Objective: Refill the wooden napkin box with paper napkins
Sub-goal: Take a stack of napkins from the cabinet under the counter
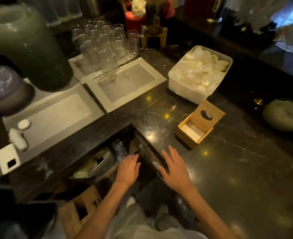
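Note:
The wooden napkin box [190,138] stands on the dark marble counter [237,169], its lid [207,116] with an oval slot tipped up and back. A few white napkins [191,133] lie low inside it. My right hand [174,168] rests flat at the counter's inner corner, fingers spread, holding nothing, a hand's length short of the box. My left hand [128,169] hovers over the dark gap below the counter edge, fingers apart and empty.
A white plastic tub [182,83] heaped with white folded pieces sits behind the box. Several clear glasses [100,47] stand on grey mats [126,87] at the back left. A green vase [26,49] is far left, a green bowl [285,116] far right. Shelves with clutter [94,166] lie below.

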`<act>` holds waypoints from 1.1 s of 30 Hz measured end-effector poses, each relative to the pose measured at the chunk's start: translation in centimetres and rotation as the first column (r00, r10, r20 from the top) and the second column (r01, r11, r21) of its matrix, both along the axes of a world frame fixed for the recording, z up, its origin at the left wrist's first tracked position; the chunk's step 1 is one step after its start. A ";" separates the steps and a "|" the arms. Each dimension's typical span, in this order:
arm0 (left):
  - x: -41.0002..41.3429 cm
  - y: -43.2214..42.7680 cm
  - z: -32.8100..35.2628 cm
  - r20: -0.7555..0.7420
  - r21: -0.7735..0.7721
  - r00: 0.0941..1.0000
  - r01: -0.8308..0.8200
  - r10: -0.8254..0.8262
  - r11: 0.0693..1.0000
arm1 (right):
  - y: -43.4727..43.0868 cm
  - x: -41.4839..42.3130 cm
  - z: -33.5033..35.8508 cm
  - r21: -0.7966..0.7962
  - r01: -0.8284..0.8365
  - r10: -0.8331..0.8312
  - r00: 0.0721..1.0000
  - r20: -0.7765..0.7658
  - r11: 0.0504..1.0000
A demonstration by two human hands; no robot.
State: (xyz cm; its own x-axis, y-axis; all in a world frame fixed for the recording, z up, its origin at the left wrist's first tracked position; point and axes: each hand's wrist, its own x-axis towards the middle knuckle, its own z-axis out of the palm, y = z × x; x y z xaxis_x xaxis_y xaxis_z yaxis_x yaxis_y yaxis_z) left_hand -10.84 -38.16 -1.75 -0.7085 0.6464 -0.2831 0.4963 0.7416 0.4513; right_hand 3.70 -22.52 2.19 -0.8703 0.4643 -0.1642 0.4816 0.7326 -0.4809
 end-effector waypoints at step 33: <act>-12.1 2.9 -24.9 0.289 0.152 0.941 -0.228 0.177 0.962 | -2.7 -18.6 -28.3 0.151 0.334 -0.325 0.942 -0.082 0.930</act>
